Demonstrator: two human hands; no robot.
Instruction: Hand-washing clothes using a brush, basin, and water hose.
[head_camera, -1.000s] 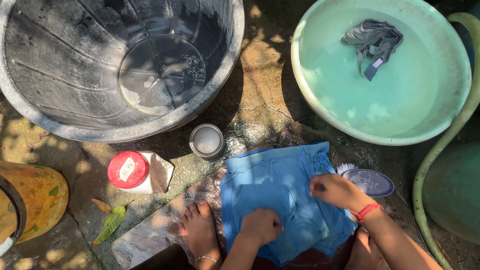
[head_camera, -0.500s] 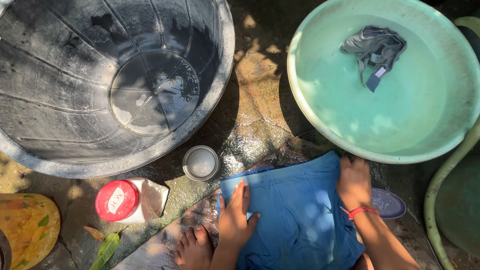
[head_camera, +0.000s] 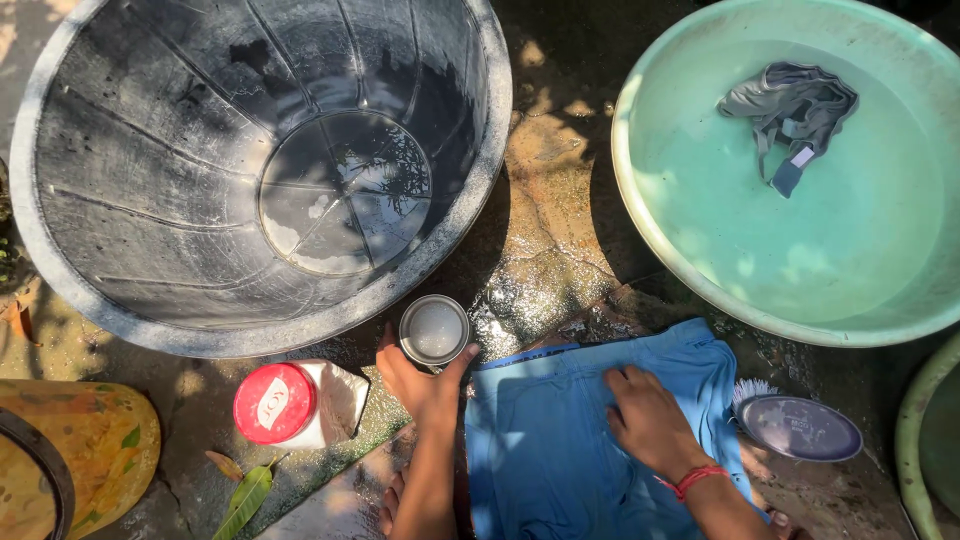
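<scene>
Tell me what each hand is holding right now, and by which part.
The left hand grips the small metal cup around its near side. The right hand holds nothing, pressing flat on the blue garment.

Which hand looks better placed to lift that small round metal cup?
The left hand: its fingers already wrap the small round metal cup beside the big black tub. The right hand lies flat on the blue cloth, farther away.
</scene>
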